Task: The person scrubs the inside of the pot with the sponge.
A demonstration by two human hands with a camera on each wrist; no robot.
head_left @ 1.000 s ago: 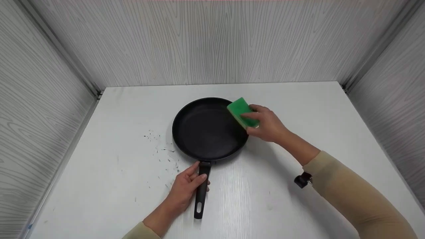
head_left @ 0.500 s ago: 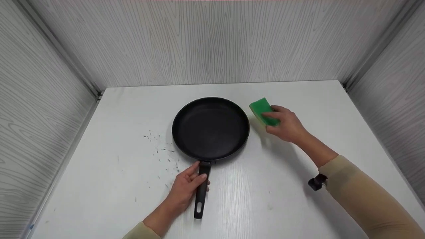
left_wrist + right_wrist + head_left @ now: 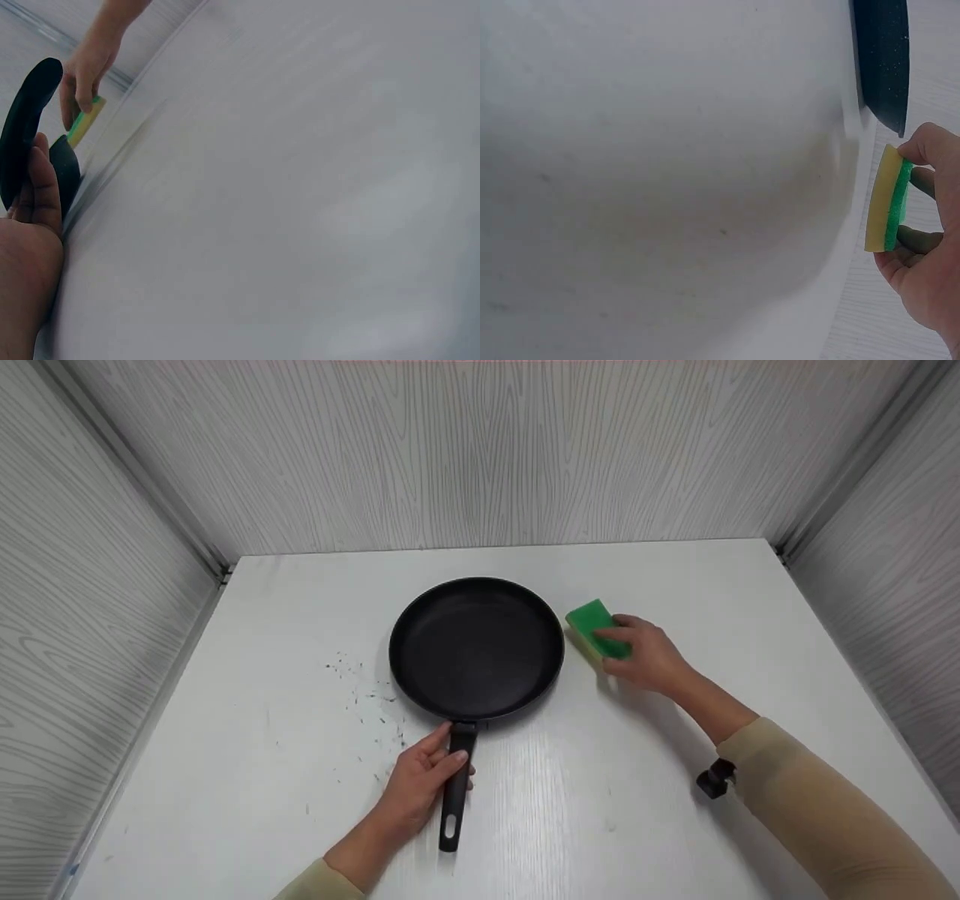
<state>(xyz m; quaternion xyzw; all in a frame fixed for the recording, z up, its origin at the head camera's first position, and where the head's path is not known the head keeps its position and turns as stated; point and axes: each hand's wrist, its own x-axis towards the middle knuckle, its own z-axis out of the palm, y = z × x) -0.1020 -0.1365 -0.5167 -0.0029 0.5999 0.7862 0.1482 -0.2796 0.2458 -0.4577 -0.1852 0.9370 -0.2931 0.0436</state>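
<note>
A black frying pan (image 3: pixel 476 649) stands on the white table with its handle (image 3: pixel 452 810) pointing toward me. My left hand (image 3: pixel 416 784) grips that handle near the pan body, thumb on top. Just right of the pan, my right hand (image 3: pixel 645 656) holds a sponge (image 3: pixel 596 622) with a green scouring side up and a yellow side down. In the right wrist view, thumb and fingers pinch the sponge (image 3: pixel 889 202) by its edges, yellow face toward the table, with a gap between it and the tabletop. The pan's outer wall (image 3: pixel 883 60) shows beside it.
Small dark specks and scratches (image 3: pixel 375 712) mark the white tabletop (image 3: pixel 247 720) left of the pan. Grey wood-grain panels (image 3: pixel 480 450) enclose the table at the back and on both sides. A black device (image 3: pixel 716 778) is strapped at the right sleeve.
My right hand moved the sponge from over the pan's right rim to the right, away from the pan, then lowered it slightly. The left hand and pan stay put.
</note>
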